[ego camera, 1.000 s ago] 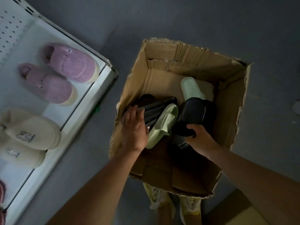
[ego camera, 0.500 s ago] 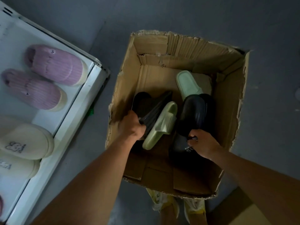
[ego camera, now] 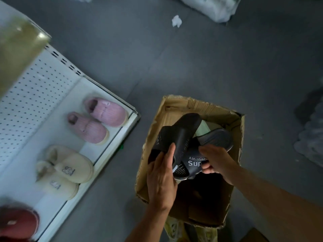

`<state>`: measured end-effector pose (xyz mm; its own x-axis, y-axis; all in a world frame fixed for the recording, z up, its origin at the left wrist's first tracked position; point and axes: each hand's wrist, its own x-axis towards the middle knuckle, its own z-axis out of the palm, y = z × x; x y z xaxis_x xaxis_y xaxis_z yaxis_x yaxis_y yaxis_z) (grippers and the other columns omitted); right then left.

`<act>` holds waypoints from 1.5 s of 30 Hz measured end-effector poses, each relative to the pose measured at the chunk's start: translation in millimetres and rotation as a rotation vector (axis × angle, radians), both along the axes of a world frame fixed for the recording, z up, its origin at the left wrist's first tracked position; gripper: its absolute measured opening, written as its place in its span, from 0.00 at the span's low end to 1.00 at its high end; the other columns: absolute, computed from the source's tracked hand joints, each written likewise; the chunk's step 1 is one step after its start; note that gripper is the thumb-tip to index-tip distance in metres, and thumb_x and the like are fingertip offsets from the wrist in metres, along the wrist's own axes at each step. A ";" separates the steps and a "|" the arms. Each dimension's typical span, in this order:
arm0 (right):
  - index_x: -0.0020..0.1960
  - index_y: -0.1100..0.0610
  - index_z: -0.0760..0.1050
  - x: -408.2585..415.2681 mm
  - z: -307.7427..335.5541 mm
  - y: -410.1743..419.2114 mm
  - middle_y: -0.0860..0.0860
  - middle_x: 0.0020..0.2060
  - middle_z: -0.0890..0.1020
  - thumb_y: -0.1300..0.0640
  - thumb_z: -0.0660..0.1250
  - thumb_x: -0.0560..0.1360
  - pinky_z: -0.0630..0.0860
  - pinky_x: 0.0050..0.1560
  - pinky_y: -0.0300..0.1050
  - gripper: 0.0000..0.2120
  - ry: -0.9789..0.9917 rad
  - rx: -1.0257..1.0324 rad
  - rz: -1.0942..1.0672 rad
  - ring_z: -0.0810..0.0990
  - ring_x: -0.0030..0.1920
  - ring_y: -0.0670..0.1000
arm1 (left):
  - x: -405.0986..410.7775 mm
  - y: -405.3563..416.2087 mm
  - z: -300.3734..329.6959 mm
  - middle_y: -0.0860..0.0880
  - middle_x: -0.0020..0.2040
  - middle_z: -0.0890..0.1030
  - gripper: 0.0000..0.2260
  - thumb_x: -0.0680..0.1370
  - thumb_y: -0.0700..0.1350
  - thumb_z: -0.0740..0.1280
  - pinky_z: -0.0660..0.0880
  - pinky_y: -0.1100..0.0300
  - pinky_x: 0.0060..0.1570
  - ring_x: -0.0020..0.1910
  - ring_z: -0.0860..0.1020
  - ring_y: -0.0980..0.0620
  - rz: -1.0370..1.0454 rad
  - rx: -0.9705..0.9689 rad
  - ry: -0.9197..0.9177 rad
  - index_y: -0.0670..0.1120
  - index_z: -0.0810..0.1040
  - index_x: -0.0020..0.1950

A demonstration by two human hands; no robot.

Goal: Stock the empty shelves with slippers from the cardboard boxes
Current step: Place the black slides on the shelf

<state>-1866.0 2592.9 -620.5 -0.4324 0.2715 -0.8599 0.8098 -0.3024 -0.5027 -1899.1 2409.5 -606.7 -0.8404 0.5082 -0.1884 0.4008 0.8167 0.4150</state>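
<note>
An open cardboard box (ego camera: 152, 137) stands on the grey floor. Above it my left hand (ego camera: 162, 179) grips a black slide slipper (ego camera: 180, 135) by its strap end, sole turned up. My right hand (ego camera: 216, 161) holds a second black slide (ego camera: 194, 163) with white lettering on its strap; its heel points to the far right. A pale green slipper (ego camera: 202, 128) shows inside the box behind them. The white shelf (ego camera: 111, 137) lies to the left.
On the shelf sit a pink slipper pair (ego camera: 97, 123), a cream pair (ego camera: 66, 170) and a red slipper (ego camera: 17, 222) at the near end. Plastic bags (ego camera: 215, 7) lie on the floor at the far side and at the right edge (ego camera: 311, 137).
Both hands have lifted the two black slides up out of the box and brought them together. The view has tilted up, so the box sits lower and more floor shows.
</note>
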 end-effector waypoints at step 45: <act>0.52 0.63 0.74 -86.6 601.3 -145.6 0.59 0.37 0.77 0.51 0.67 0.77 0.80 0.26 0.52 0.14 0.473 0.069 0.321 0.78 0.34 0.57 | 33.6 -166.9 527.8 0.42 0.51 0.83 0.12 0.78 0.44 0.70 0.78 0.54 0.35 0.41 0.82 0.44 0.721 0.996 -0.430 0.46 0.74 0.60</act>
